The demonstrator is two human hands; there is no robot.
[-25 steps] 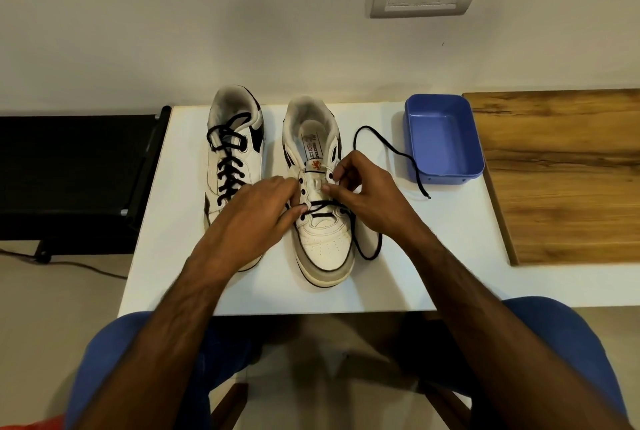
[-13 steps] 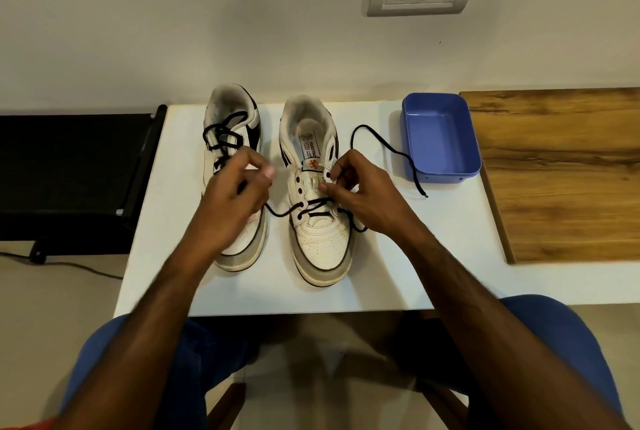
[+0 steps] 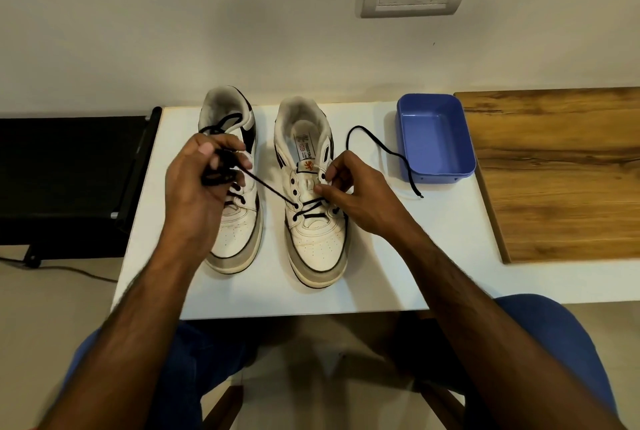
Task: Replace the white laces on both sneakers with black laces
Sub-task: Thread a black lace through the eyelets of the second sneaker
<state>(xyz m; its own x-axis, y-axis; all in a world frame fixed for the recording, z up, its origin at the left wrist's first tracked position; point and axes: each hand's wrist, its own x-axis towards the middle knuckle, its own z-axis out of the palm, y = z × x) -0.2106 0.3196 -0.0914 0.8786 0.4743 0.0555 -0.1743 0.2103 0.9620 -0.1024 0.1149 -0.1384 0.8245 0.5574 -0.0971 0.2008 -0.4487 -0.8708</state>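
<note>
Two white sneakers stand side by side on the white table (image 3: 433, 256), toes toward me. The left sneaker (image 3: 239, 239) carries a black lace through its eyelets. The right sneaker (image 3: 317, 242) has a black lace (image 3: 273, 192) threaded through only its lowest eyelets. My left hand (image 3: 197, 194) is raised over the left sneaker, closed on that lace's left end, which runs taut from an eyelet. My right hand (image 3: 360, 197) pinches the right sneaker's upper at its right eyelets. The lace's other end (image 3: 384, 152) trails loose across the table toward the tray.
A blue plastic tray (image 3: 434, 138) sits right of the sneakers near the wall. A wooden board (image 3: 561, 169) covers the table's right end. A black stand (image 3: 69, 180) is left of the table. My knees in blue are below the front edge.
My left hand has pulled the lace end out of the right sneaker's left eyelet, up and to the left, drawing it taut. My right hand stayed at the right eyelets.
</note>
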